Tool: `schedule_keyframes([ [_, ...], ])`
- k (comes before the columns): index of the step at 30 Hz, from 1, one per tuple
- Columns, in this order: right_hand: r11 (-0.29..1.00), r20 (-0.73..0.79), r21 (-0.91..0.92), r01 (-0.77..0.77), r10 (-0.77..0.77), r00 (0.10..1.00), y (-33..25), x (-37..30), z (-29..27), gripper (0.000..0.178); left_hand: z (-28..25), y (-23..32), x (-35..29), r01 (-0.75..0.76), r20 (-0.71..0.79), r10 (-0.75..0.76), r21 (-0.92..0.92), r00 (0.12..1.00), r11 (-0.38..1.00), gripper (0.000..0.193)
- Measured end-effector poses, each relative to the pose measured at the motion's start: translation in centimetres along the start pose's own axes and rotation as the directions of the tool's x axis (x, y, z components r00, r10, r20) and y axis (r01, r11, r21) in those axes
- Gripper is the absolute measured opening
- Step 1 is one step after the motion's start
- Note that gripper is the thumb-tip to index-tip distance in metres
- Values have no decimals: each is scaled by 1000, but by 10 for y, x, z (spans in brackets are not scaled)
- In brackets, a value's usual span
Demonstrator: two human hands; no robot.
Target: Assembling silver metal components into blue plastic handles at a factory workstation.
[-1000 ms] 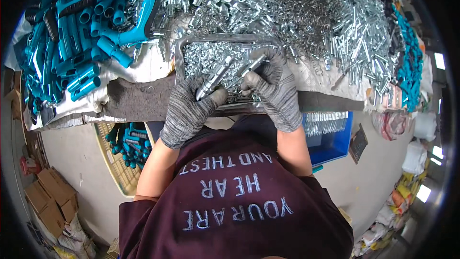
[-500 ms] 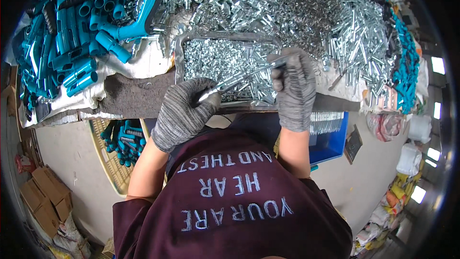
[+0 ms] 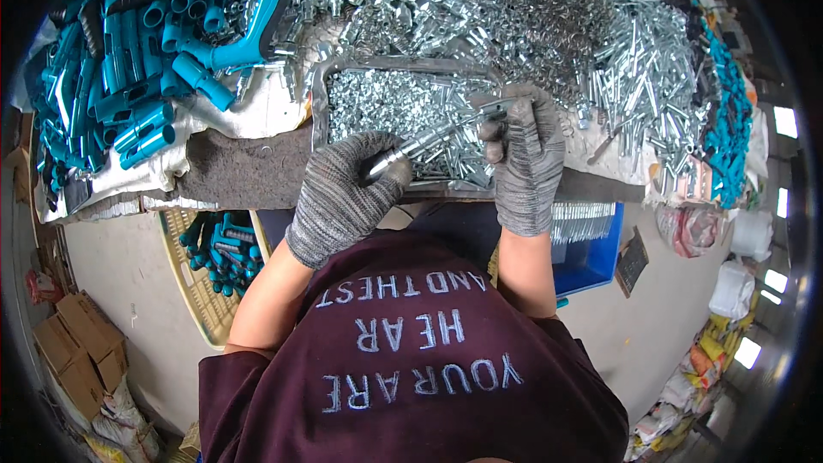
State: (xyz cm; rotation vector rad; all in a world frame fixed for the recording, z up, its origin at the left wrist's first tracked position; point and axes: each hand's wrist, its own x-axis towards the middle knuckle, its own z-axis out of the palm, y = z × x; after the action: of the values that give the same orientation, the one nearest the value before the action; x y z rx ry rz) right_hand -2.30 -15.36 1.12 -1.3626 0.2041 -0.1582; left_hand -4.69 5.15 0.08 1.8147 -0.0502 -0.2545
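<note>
Over a shallow tray [image 3: 321, 116] of small silver metal parts, I hold a slim shiny metal rod assembly [image 3: 420, 141] between both hands. My left hand [image 3: 343, 197], in a grey knitted glove, is closed round its thicker, tube-like end. The thinner end slants up to the right, where my right hand [image 3: 527, 159], in a matching glove with darkened fingertips, pinches it. Those fingers hide part of that end, and whether a separate small piece sits in them is unclear.
Teal plastic gun-shaped housings [image 3: 120, 60] heap up at the left. Loose springs [image 3: 549, 26] and metal pins [image 3: 643, 86] pile at the back and right. Below the table edge stand a cream basket [image 3: 199, 291] of teal-handled parts and a blue bin [image 3: 591, 270] of metal rods.
My left hand has shifted slightly right and up, closer to the right hand, and its grip on the rod assembly has changed a little. My right hand stays nearly in place.
</note>
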Motion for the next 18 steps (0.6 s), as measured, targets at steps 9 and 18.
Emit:
schedule_keyframes([
  [9,992,86,76,-101,94,992,0,9,-11,22,3,-6,7,-26,18,27,-60,999,998,32],
  [18,987,127,19,-158,155,980,3,5,-2,24,5,4,12,140,115,-123,-147,986,979,27],
])
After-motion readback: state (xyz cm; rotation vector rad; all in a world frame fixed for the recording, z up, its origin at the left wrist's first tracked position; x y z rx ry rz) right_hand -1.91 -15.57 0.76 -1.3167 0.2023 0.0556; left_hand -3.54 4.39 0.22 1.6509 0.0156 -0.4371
